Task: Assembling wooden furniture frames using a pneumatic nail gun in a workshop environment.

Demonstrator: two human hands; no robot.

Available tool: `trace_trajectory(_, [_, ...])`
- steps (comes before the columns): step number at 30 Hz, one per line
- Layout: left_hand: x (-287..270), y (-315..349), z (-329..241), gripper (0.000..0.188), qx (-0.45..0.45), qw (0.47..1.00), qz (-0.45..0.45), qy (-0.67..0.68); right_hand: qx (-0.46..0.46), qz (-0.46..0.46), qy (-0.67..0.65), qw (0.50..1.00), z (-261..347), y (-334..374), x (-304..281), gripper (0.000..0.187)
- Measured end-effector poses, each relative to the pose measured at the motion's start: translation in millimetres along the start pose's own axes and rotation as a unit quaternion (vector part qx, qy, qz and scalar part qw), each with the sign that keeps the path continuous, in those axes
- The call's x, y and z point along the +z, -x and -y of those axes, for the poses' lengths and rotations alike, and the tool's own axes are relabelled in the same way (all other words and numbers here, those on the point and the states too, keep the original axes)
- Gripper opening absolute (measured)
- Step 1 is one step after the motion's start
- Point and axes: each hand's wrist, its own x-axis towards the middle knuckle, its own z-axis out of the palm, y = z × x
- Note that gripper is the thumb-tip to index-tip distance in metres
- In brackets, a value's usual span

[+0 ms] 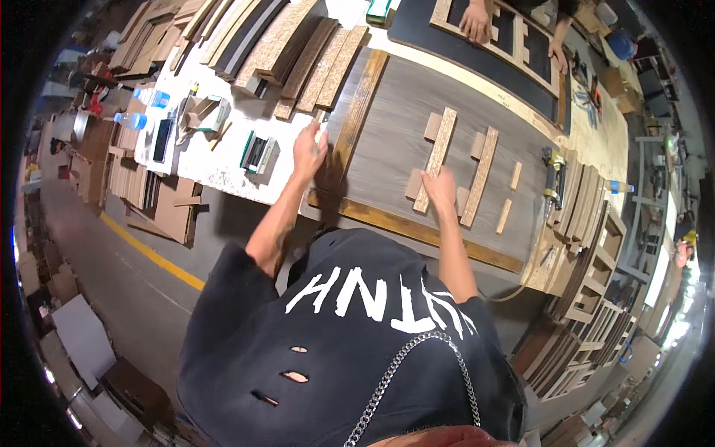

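Observation:
A grey wood-grain panel [402,97] lies on the bench before me, with brown-yellow wooden strips along its left edge [360,112] and near edge [417,227]. My right hand [441,186] is closed on the near part of a particleboard strip [445,138], which has small blocks beside it. To its right lies a second particleboard strip [482,171], also with small blocks, then two short sticks [515,176]. My left hand [307,155] is closed by the panel's left edge, around a small thing with a pale end that I cannot make out.
Stacked strips [298,45] fill the far left of the bench. Staple boxes [261,153], a phone [161,140] and bottles [131,121] sit at left. A cordless tool [553,175] stands at right. Across the bench, another person's hands [475,22] touch a wooden frame.

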Motion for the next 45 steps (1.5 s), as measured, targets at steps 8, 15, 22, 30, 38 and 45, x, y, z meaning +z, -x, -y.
trace_trajectory(8, [82.7,-90.8,47.3,0.084,-0.106,0.977,0.022,-0.182,0.052,-0.171,-0.020,0.984,11.6,92.1,11.7,0.058])
trace_trajectory(15, [63.9,-129.3,15.7,0.111,-0.186,0.943,0.065,-0.266,0.124,-0.194,-0.074,0.970,-16.4,119.9,5.5,0.050])
trace_trajectory(22, [48.4,-140.7,8.4,0.114,-0.222,0.943,0.156,-0.191,0.114,-0.143,-0.086,0.979,1.3,82.3,1.5,0.052])
trace_trajectory(30, [13.5,-145.0,5.6,0.087,-0.241,0.948,0.195,-0.067,0.000,-0.025,-0.165,0.986,90.0,39.3,-3.4,0.053])
trace_trajectory(38, [-67.2,-20.5,-87.2,0.104,-0.150,0.876,0.344,0.302,0.025,0.100,-0.563,0.820,160.1,59.6,-10.4,0.083])
trace_trajectory(45, [-29.9,58.5,-137.0,0.087,-0.145,0.861,0.405,0.271,0.129,-0.037,-0.614,0.778,106.4,90.3,-32.6,0.039])
